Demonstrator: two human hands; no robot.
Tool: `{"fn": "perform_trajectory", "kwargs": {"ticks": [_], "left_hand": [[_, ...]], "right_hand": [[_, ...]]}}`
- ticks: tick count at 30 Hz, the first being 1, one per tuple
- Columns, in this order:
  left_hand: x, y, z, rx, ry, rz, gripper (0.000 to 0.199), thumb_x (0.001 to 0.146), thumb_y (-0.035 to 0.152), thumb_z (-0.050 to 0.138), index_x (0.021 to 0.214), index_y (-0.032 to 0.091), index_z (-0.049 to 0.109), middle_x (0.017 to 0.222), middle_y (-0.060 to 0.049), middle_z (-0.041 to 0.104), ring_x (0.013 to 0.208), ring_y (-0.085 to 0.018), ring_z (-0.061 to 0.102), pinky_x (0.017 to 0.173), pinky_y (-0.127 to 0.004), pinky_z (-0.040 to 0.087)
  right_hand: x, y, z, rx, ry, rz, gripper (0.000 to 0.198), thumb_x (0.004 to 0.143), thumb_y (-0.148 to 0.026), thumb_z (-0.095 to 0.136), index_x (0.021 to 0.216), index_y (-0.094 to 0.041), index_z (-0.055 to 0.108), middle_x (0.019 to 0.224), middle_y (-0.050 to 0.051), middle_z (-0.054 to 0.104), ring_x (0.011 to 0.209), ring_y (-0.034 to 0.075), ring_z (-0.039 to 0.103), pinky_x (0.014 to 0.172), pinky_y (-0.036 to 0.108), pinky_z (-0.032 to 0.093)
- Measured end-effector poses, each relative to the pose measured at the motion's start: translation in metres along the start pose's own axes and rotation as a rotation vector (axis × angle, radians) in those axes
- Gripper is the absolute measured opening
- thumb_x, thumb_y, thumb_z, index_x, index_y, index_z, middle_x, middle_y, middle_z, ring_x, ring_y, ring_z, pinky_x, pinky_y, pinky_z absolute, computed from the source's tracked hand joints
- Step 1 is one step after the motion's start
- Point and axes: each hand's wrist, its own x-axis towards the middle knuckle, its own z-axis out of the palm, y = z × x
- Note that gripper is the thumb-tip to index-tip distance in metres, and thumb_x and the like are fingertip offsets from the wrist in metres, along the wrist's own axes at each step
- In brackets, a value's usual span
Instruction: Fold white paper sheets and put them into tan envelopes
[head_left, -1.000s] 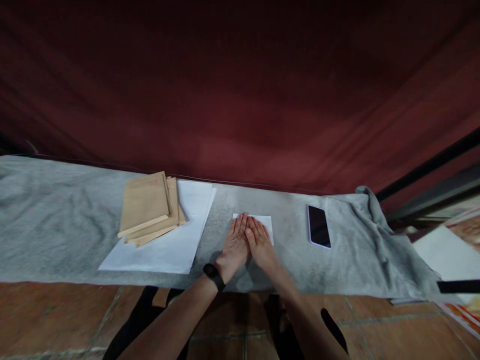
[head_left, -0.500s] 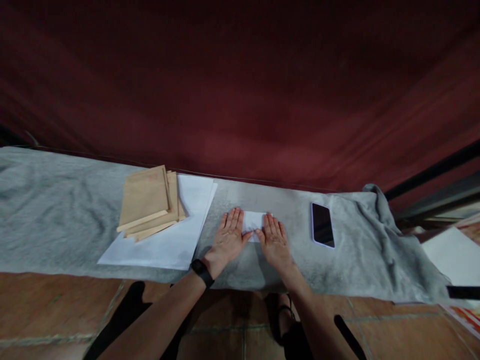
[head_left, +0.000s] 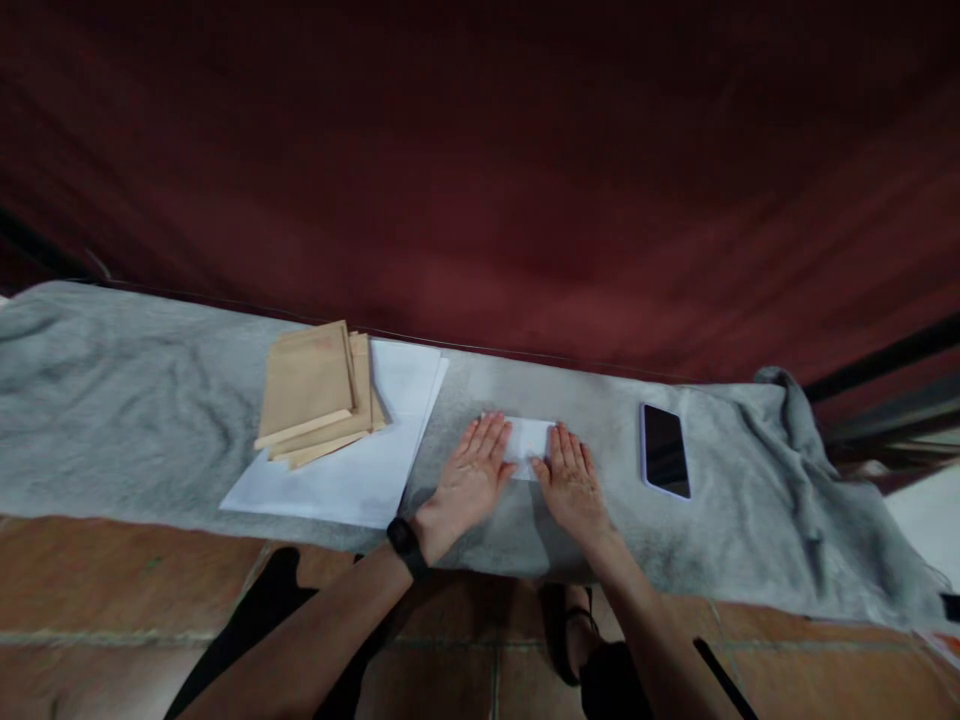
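A small folded piece of white paper [head_left: 531,437] lies flat on the grey cloth [head_left: 600,540]. My left hand [head_left: 474,470] rests palm down over its left end, fingers stretched out and pointing away from me. Over the right end lies my right hand [head_left: 571,485], also flat with its fingers extended. Between the two hands the middle of the paper shows; its ends are hidden under my fingers. Both thumbs point inward near the paper's lower edge, a little apart from each other.
Left of my hands, several brown paper envelopes [head_left: 307,380] are stacked on large white sheets [head_left: 352,490]. A phone [head_left: 665,450] with a dark screen lies to the right. Dark red fabric [head_left: 480,200] hangs behind the cloth-covered surface. Tiled floor [head_left: 435,660] shows below.
My thumbs have moved apart, showing more of the paper's middle. Both hands still lie flat on it. The whole view has shifted slightly, so things appear further right.
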Motion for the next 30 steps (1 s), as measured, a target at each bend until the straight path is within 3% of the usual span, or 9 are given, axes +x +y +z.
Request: {"fn": "perform_trajectory", "kwargs": {"ticks": [4,7,10,16,22,30], "left_hand": [[-0.011,0.018,0.0,-0.1,-0.062,0.221,0.064,0.104,0.051,0.038,0.153,0.011,0.037,0.164,-0.014,0.035,0.154,-0.024,0.028,0.127,-0.043,0.021],[-0.017,0.025,-0.003,-0.127,-0.102,0.228,0.072,0.103,0.059,0.035,0.153,0.008,0.036,0.164,-0.016,0.033,0.154,-0.026,0.026,0.127,-0.042,0.018],[-0.018,0.025,-0.007,-0.146,-0.117,0.24,0.074,0.102,0.063,0.034,0.154,0.01,0.036,0.164,-0.015,0.035,0.155,-0.026,0.025,0.127,-0.043,0.016],[-0.017,0.025,-0.003,-0.12,-0.138,0.238,0.07,0.101,0.055,0.043,0.152,0.008,0.039,0.158,-0.017,0.045,0.15,-0.027,0.035,0.127,-0.045,0.012],[-0.019,0.029,-0.003,-0.098,-0.12,0.239,0.07,0.099,0.048,0.049,0.153,0.006,0.037,0.156,-0.019,0.047,0.15,-0.026,0.036,0.127,-0.044,0.015],[-0.024,0.031,-0.006,-0.07,-0.112,0.187,0.078,0.098,0.054,0.048,0.152,-0.001,0.037,0.16,-0.022,0.038,0.153,-0.029,0.03,0.127,-0.043,0.016]], "right_hand": [[0.0,0.007,0.0,0.018,-0.023,-0.014,0.06,0.108,-0.038,0.024,0.155,-0.004,0.037,0.16,0.02,0.039,0.147,0.032,0.039,0.119,0.051,0.031],[0.004,0.015,-0.004,0.1,-0.047,0.006,0.058,0.107,-0.034,0.02,0.152,-0.006,0.043,0.159,0.018,0.043,0.148,0.032,0.038,0.12,0.053,0.03],[0.01,0.016,-0.01,0.266,-0.047,0.028,0.061,0.107,-0.041,0.019,0.149,-0.008,0.048,0.158,0.018,0.045,0.149,0.03,0.036,0.121,0.056,0.028],[0.009,-0.014,-0.008,0.583,-0.172,-0.036,0.062,0.107,-0.051,0.018,0.156,-0.02,0.039,0.162,0.009,0.039,0.152,0.02,0.033,0.124,0.047,0.032],[0.003,-0.019,0.004,0.48,-0.111,-0.086,0.062,0.108,-0.049,0.015,0.162,-0.019,0.022,0.166,0.011,0.032,0.155,0.021,0.024,0.126,0.051,0.026],[-0.002,-0.009,0.009,0.321,-0.092,-0.117,0.061,0.109,-0.044,0.011,0.164,-0.016,0.013,0.167,0.014,0.027,0.156,0.021,0.02,0.125,0.05,0.025]]}}
